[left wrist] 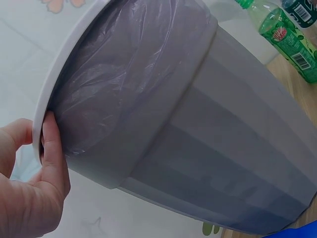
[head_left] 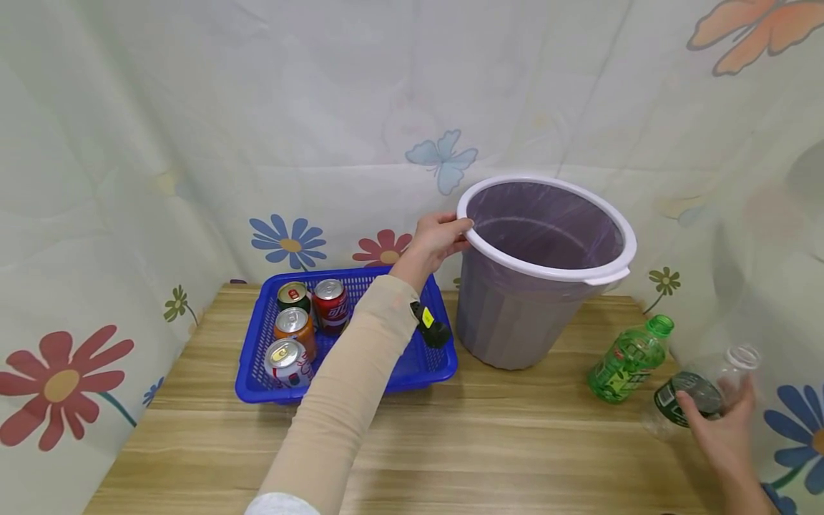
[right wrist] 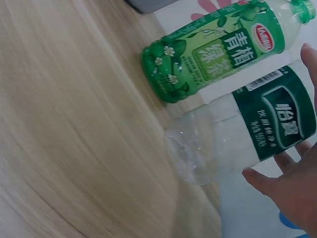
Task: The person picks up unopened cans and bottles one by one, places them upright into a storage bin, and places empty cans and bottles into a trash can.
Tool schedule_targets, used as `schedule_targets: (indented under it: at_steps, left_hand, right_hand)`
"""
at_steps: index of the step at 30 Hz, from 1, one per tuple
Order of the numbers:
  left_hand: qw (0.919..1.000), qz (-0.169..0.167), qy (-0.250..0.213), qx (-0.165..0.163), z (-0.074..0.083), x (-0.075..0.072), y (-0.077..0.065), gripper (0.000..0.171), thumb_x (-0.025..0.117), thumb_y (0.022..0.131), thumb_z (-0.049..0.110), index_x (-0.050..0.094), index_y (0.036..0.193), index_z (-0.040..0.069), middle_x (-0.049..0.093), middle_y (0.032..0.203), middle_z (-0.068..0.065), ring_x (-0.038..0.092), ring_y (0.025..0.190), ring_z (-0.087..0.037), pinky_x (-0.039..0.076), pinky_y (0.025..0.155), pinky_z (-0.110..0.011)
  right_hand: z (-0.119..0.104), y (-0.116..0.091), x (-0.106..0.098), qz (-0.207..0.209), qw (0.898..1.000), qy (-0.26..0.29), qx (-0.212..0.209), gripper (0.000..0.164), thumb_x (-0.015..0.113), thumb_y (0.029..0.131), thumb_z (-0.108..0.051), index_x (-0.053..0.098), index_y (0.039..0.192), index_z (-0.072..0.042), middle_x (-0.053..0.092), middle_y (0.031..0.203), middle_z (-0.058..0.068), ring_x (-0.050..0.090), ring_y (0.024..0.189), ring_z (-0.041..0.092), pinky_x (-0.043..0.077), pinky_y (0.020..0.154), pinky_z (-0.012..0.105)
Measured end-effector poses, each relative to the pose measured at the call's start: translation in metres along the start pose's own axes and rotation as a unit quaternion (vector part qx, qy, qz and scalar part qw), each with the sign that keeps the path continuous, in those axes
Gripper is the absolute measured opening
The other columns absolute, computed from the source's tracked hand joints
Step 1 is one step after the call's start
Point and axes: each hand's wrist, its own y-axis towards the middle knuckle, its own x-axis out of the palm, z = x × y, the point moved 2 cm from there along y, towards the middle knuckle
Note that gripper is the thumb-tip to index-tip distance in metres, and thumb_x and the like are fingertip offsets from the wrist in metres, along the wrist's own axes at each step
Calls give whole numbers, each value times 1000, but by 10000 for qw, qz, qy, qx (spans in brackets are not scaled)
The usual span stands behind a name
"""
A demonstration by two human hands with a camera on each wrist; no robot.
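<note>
1. Okay, so the main item is a clear, thin-walled plastic bottle with a dark green label (right wrist: pixel 213 144). It's at the far right of the wood-grain worktop (head_left: pixel 515 443), tilted, just beside a green plastic tea bottle with a leafy label (head_left: pixel 624 365). Can't tell if its base touches the surface.

2. Right grip (head_left: pixel 724 429) is wrapped around it, thumb on one side, fingers on the other. How hard it's squeezing, no idea.

3. It looks empty apart from some droplets, so I'd bet it's super light. Thin walls probably crinkle if you squeeze, and bare plastic could be slippery if damp. Not fragile, just dentable imo.

4. Best hold: around the label, light pressure. The neck should be the stiffest bit if you want a backup.

5. Left grip (head_left: pixel 440 236) is clamped on the white rim (head_left: pixel 547 270) of a tall grey plastic bin (head_left: pixel 508 307), thumb on top, fingers below. Good spot: the rim looks stiff, and the bin's probably light enough to tip if tugged.

6. Watch the thin see-through liner (left wrist: pixel 133 59) there, it's soft and likely to slip or tear.

7. Blue plastic basket (head_left: pixel 412 380) with four drink cans (head_left: pixel 295 325) sits left of the bin, well apart from the bottles.
</note>
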Motion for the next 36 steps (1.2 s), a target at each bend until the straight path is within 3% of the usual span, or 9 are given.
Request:
schedule_targets:
  at_steps: [4,7,15,27,35,36]
  left_hand:
    - [10000,15,-28,4,0,0,0,45,63,86,9,51,129,1,61,110,-13,65,83,-18,55,75,-26]
    - [10000,26,-30,-8,0,0,0,44,63,86,9,51,128,1,61,109,-13,65,82,-18,55,74,-26]
    - [10000,39,-10,-33,0,0,1,44,63,86,10,51,128,2,61,109,-12,65,82,-18,55,74,-26]
    - [10000,14,50,-3,-1,0,2,45,64,86,11,52,128,2,61,109,-12,65,82,-18,55,74,-26]
    - [10000,45,55,-24,0,0,0,45,63,87,11,51,129,2,61,108,-12,65,81,-17,55,74,-26]
    - [10000,47,55,-23,0,0,0,44,63,87,11,51,128,2,61,108,-12,65,81,-17,55,74,-26]
  right_hand:
    - [5,-1,5,68,9999,-155,29,87,58,86,-12,-4,146,-25,17,151,15,17,135,10,10,109,16]
    - [6,0,6,46,9995,-267,153,88,59,86,-15,-6,145,-26,15,152,15,14,137,15,8,111,19]
    - [7,-1,6,-113,9978,-468,447,88,58,86,-24,-6,145,-25,-1,149,24,6,136,39,7,114,43]
    - [11,1,6,103,9972,-602,421,83,60,85,-26,4,145,-21,8,145,21,14,133,40,11,113,43]
    - [12,12,-1,235,9971,-704,194,82,63,83,-28,9,144,-29,17,144,22,22,131,40,19,110,45]
    - [15,16,-2,258,9967,-758,145,82,64,83,-28,10,143,-31,20,142,18,24,131,37,21,110,40]
